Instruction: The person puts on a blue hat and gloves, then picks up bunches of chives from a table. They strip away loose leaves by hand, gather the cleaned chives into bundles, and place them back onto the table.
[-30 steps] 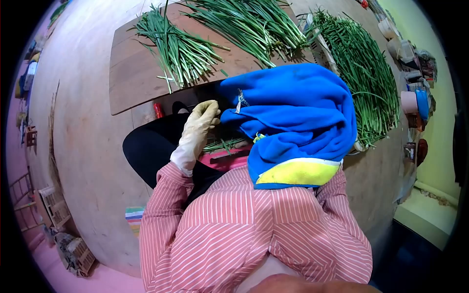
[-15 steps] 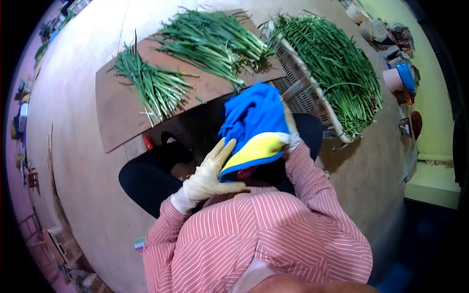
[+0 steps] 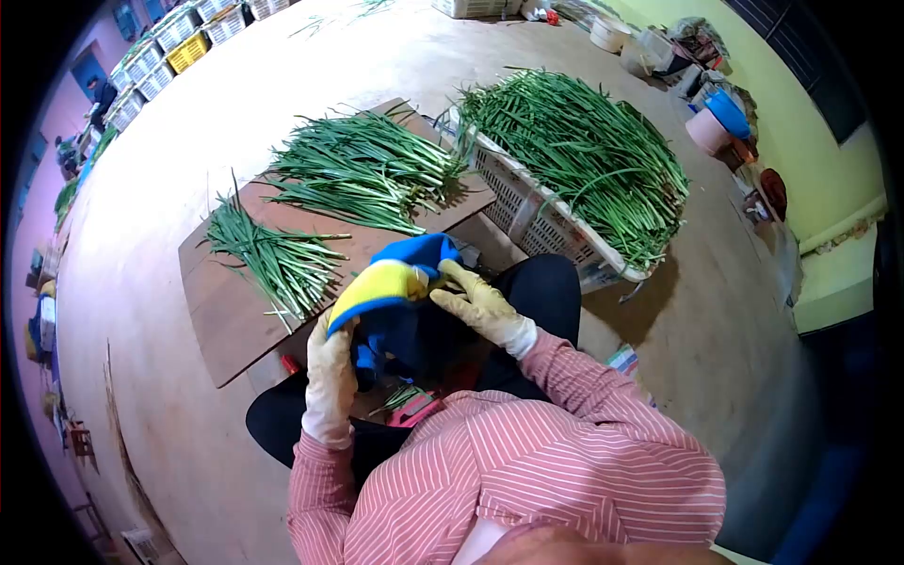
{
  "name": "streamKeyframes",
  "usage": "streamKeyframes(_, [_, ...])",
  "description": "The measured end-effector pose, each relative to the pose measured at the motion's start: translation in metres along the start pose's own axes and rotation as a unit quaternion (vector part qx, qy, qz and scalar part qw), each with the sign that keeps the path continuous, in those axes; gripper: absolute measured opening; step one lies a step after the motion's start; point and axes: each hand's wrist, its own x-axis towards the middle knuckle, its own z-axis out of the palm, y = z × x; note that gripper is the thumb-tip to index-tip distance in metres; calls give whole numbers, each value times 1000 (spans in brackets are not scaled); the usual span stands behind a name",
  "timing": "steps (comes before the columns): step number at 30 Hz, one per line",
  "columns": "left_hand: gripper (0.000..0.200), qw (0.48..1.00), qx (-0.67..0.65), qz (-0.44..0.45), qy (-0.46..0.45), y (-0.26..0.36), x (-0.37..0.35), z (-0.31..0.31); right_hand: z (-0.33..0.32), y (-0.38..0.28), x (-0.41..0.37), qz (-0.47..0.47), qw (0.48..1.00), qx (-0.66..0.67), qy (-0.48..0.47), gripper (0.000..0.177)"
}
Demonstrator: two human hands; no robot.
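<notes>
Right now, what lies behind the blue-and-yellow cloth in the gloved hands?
Beyond the blue-and-yellow cloth lies a brown board bearing two piles of green stalks. The cloth covers part of the board's near edge; anything directly behind it is hidden.

Hands (image 3: 482, 306): pale yellow gloves (image 3: 328, 379), whiter at the cuffs (image 3: 520, 337)
Shirt (image 3: 546, 452): salmon pink with thin white stripes
Sleeves (image 3: 586, 381): long, likewise striped
Trousers (image 3: 556, 292): plain, very dark

1 head-worn camera looks forward and down, close above the hands (image 3: 483, 309).
</notes>
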Motion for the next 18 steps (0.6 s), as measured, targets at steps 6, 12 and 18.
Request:
streamKeyframes(6, [38, 978, -168, 18, -119, 85, 3, 37, -1, -76, 9, -239, 962, -132, -23, 116])
streamKeyframes(12, [34, 963, -156, -20, -218, 116, 20, 25, 0, -100, 59, -149, 971, 108, -151, 84])
streamKeyframes(18, [30, 969, 110, -37, -218, 129, 42, -12, -1, -116, 66, -17, 951, 259, -170, 32])
